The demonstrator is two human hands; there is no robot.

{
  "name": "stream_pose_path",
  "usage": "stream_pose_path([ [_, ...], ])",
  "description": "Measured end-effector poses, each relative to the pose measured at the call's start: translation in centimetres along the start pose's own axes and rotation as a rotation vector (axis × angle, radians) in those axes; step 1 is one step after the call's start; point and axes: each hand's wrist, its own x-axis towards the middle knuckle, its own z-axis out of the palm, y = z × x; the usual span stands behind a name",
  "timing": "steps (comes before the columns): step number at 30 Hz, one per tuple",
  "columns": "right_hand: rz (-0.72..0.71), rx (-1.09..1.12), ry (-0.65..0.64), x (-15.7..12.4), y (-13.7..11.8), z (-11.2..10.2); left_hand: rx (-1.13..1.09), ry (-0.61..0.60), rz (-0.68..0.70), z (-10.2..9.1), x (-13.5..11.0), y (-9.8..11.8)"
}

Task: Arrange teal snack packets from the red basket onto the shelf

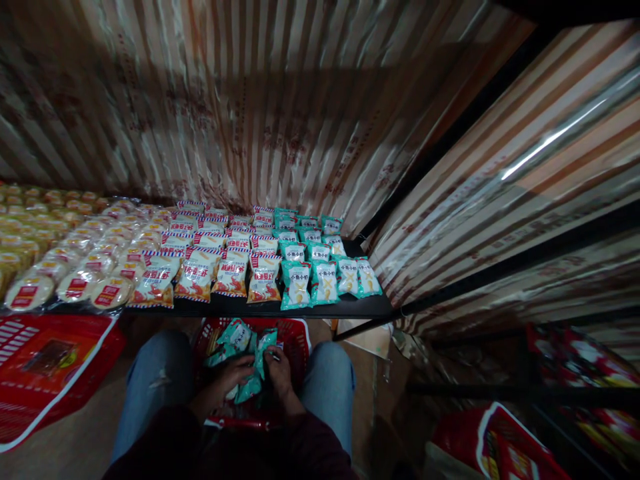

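Between my knees sits a red plastic basket (301,337) with several teal snack bags in it. My right hand (279,371) is closed on the edge of one upright teal snack bag (261,345). Across from it, my left hand (234,373) curls its fingers over another teal snack bag (249,389); its thumb side is dim and partly hidden. A further teal snack bag (238,335) lies loose at the basket's far side. On the black shelf (350,307) above, matching teal snack bags (326,281) stand in rows at the right end.
Left of the teal rows are white-and-orange snack bags (199,273), then clear-wrapped round biscuits (106,291). Another red basket (107,357) stands at left, and a red bag (465,433) at lower right. A dark metal post (450,133) and striped plastic sheeting (280,100) enclose the shelf.
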Motion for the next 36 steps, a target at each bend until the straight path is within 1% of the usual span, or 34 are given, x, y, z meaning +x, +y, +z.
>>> stream_pose_path([
  [4, -0.013, -0.001, 0.089, -0.4, -0.2, -0.3, -0.023, -0.05, 0.041, -0.2, -0.9, 0.6],
  [7, -0.023, 0.009, 0.12, -0.9, -0.6, -0.4, -0.055, -0.07, 0.06, -0.1, -1.4, 0.8],
  [9, -0.024, 0.023, 0.113, -1.2, -0.9, -0.4, -0.064, -0.075, 0.068, -0.1, -1.8, 1.0],
  [11, -0.021, 0.045, 0.074, -1.5, -1.3, -0.3, -0.055, -0.08, 0.068, 0.0, -2.0, 1.1],
  [12, -0.018, 0.061, 0.045, -1.6, -1.4, -0.2, -0.041, -0.064, 0.062, 0.0, -2.0, 1.2],
  [14, -0.001, 0.096, -0.023, -1.8, -1.7, -0.1, -0.002, 0.006, 0.04, -0.1, -1.9, 1.1],
  [19, 0.079, 0.163, -0.197, -3.0, -2.0, 0.7, 0.15, 0.283, -0.015, -0.6, -0.8, 0.2],
  [22, 0.13, 0.176, -0.279, -3.6, -1.9, 1.0, 0.265, 0.422, 0.022, -0.7, -0.6, -0.2],
  [27, 0.197, 0.175, -0.393, -3.9, -2.0, 0.9, 0.378, 0.506, 0.153, -0.3, -0.7, -0.4],
  [32, 0.194, 0.128, -0.464, -4.2, -1.8, 1.1, 0.431, 0.538, 0.149, -0.5, -0.2, -0.8],
  [36, 0.178, 0.111, -0.481, -4.5, -1.7, 1.4, 0.448, 0.576, 0.195, -0.6, 0.0, -1.0],
])
